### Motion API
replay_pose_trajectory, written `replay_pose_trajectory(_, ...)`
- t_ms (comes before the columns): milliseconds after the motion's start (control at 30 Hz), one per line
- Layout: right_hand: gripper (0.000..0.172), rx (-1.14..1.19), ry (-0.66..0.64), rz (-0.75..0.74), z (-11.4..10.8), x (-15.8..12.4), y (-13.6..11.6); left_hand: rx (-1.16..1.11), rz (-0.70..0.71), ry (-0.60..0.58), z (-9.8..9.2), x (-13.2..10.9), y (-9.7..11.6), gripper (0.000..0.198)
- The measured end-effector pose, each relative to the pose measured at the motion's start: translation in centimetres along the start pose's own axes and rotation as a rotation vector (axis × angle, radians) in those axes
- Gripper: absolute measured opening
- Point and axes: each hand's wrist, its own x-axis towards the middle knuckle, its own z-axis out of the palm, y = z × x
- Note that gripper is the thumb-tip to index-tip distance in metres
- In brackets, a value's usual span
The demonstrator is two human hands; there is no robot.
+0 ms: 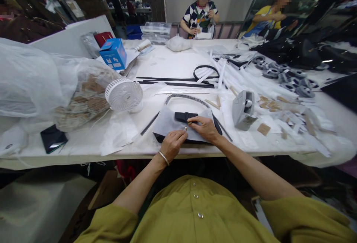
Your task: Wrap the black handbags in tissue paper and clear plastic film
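A handbag [167, 120] lies on the table in front of me, its face under a pale grey sheet and its lower edge black. Its arched handle [186, 96] is wrapped in clear film. Across the upper middle sits a black flap strap [180, 116]. My right hand [205, 128] pinches the strap's near end, where something gold-coloured shows at the fingertips. Just below, my left hand [173, 143] rests on the bag with its fingers closed, its tips at a small shiny metal clasp [186, 128].
A white fan [124, 95], a phone [53, 138] and a blue box [113, 54] stand to the left. Right of the bag is a grey tape dispenser [243, 109], then paper scraps and grey rolled pieces [298, 83]. Black strips [173, 83] lie behind. Two people work opposite.
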Motion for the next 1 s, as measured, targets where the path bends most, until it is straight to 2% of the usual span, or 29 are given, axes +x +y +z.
replay_pose_trajectory(167, 0.015, -0.228, -0.152, -0.096, -1.0, 1.0, -0.9, 0.106, -0.024, 0.086, 1.4, 1.5, 1.0, 0.023)
replay_pose_trajectory(300, 0.015, -0.473, -0.308, -0.143, -1.1, 0.7, -2.0, 0.087, -0.037, 0.069, 1.7, 2.1, 1.3, 0.022)
replay_pose_trajectory(400, 0.015, -0.613, -0.34, -0.084, -0.5, 0.0, -2.9, 0.02, -0.065, 0.045, 1.5, 2.0, 1.3, 0.023)
replay_pose_trajectory(500, 0.016, -0.695, -0.303, -0.023, 0.2, -0.8, -3.0, -0.057, -0.065, 0.072, 1.1, 1.6, 1.4, 0.026)
replay_pose_trajectory(600, 0.017, -0.625, -0.265, -0.021, 0.3, -1.5, -2.2, -0.15, -0.079, 0.116, 0.7, 1.3, 1.5, 0.025)
replay_pose_trajectory(700, 0.021, -0.511, -0.27, -0.076, -0.1, -1.9, -1.0, -0.225, -0.152, 0.167, 0.6, 1.4, 1.6, 0.017)
replay_pose_trajectory(800, 0.026, -0.439, -0.282, -0.139, -0.5, -2.3, -0.4, -0.208, -0.227, 0.196, 0.8, 1.7, 1.8, 0.015)
replay_pose_trajectory(900, 0.027, -0.382, -0.259, -0.135, -0.7, -2.4, -0.5, -0.124, -0.253, 0.137, 1.2, 2.0, 1.9, 0.015)
replay_pose_trajectory(1000, 0.021, -0.369, -0.213, -0.018, -0.6, -2.1, -1.1, -0.041, -0.268, -0.01, 0.8, 2.5, 2.1, 0.013)
